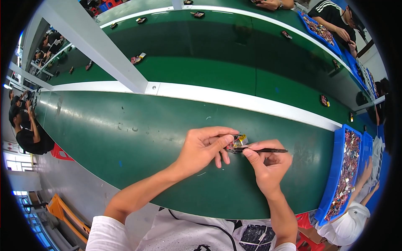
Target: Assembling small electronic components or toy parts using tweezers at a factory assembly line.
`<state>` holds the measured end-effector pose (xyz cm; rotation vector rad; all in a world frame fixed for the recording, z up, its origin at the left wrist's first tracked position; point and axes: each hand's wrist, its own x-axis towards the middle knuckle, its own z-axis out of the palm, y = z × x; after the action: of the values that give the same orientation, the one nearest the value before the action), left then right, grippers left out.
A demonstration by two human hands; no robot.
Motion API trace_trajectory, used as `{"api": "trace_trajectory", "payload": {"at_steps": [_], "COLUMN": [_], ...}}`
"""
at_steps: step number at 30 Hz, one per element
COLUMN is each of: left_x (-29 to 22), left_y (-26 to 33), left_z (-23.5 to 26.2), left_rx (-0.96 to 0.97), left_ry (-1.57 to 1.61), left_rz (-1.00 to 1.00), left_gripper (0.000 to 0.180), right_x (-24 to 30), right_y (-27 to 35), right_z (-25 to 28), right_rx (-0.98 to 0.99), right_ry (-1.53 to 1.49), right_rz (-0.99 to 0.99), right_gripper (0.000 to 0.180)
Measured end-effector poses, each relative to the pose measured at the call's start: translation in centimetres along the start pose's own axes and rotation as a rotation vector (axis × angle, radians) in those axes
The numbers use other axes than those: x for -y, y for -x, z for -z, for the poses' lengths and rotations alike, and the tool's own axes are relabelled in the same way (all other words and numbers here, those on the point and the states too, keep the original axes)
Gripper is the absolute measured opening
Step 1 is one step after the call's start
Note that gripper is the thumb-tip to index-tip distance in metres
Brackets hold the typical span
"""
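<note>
Over the green worktable (138, 138), my left hand (205, 146) pinches a small electronic assembly (239, 142) between thumb and fingers. It has a dark casing, red parts and a silver piece with yellow tape. My right hand (268, 161) grips thin black tweezers (266, 150) like a pen. Their tip reaches the near edge of the assembly, close to my left thumb. Fine details of the parts are too small to make out.
A blue tray (335, 175) full of small wired parts stands at the table's right end, beside a co-worker in a white shirt (347, 221). Beyond a white rail (234, 100) runs a green conveyor belt (201, 71) carrying several similar assemblies. A grey post (96, 42) rises at left.
</note>
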<state>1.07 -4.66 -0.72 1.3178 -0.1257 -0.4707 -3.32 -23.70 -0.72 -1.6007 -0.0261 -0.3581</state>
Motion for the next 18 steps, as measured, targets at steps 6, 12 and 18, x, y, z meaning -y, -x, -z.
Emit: {"api": "trace_trajectory", "payload": {"at_steps": [6, 12, 18], "left_x": [-0.13, 0.06, -0.16], "left_y": [0.12, 0.15, 0.19], "left_z": [0.05, 0.06, 0.15], "left_rx": [-0.013, -0.018, 0.035], "left_ry": [-0.014, -0.018, -0.049], "left_rz": [-0.028, -0.063, -0.105], "left_gripper": [0.024, 0.023, 0.025], "right_x": [0.05, -0.05, 0.06], "right_y": [0.07, 0.15, 0.04], "right_z": [0.13, 0.11, 0.02], "right_rx": [0.041, 0.053, 0.066], "right_ry": [0.082, 0.109, 0.119], "right_rz": [0.104, 0.151, 0.212], "right_gripper": [0.012, 0.012, 0.012]}}
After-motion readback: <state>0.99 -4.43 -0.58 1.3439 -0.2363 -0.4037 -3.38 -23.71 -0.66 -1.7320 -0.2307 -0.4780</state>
